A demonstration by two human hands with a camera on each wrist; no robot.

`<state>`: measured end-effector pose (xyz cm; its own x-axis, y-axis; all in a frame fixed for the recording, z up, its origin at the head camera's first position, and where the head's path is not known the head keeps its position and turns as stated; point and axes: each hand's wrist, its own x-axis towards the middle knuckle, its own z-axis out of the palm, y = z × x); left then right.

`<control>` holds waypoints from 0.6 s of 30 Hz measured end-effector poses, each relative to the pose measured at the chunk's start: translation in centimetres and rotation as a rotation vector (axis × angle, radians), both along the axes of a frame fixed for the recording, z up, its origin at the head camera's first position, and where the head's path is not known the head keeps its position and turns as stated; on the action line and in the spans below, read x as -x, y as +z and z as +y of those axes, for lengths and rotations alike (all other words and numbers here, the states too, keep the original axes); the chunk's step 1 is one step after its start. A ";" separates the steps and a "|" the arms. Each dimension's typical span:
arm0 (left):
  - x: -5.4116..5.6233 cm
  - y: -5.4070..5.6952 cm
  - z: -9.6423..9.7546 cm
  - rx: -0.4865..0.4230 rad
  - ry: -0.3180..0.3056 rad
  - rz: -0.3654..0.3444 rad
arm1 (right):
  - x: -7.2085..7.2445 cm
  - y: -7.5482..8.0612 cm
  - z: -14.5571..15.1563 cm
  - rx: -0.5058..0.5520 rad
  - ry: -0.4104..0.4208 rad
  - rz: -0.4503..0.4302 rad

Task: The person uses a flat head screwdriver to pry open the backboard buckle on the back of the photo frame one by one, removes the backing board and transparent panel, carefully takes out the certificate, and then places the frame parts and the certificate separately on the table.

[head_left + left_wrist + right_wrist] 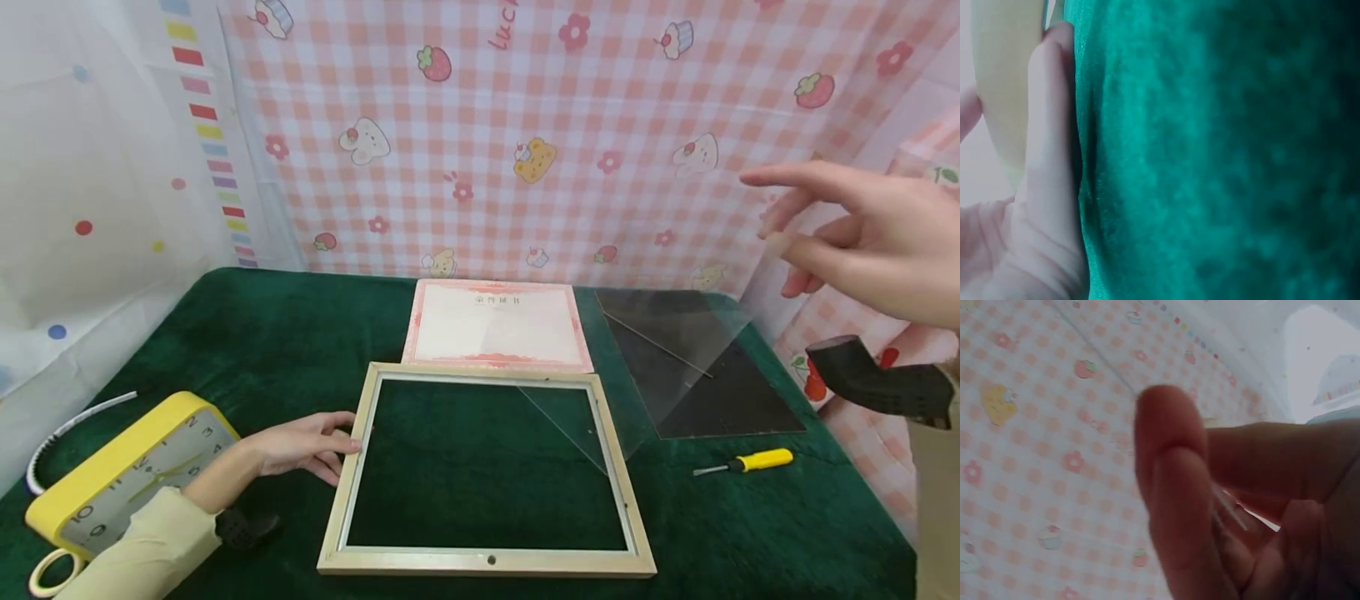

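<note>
A pale wooden picture frame (487,562) lies on the dark green cloth, with the cloth showing through its opening. My left hand (303,442) grips its left side; the left wrist view has the frame's rail (1004,69) between thumb and fingers. Raised at the right, my right hand (862,233) pinches a clear sheet (660,367) by its edge between thumb and finger. The sheet slants down leftward, its lower corner overlapping the frame's right part in the head view. In the right wrist view, the pinching fingertips (1172,431) cover part of the sheet's edge.
Behind the frame lies a pink-bordered certificate (498,329). A black backing board (757,408) is at the right, partly seen through the sheet, with a yellow screwdriver (768,458) in front. At the left are a yellow clock (112,454), a tape roll (37,583) and a white cord (63,433).
</note>
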<state>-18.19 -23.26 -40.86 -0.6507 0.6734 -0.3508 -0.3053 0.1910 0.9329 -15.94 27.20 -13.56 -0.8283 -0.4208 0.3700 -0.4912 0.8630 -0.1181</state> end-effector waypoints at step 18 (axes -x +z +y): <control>-0.6 1.2 1.4 0.257 0.051 0.223 | 4.4 -9.3 0.5 1.062 0.497 -0.514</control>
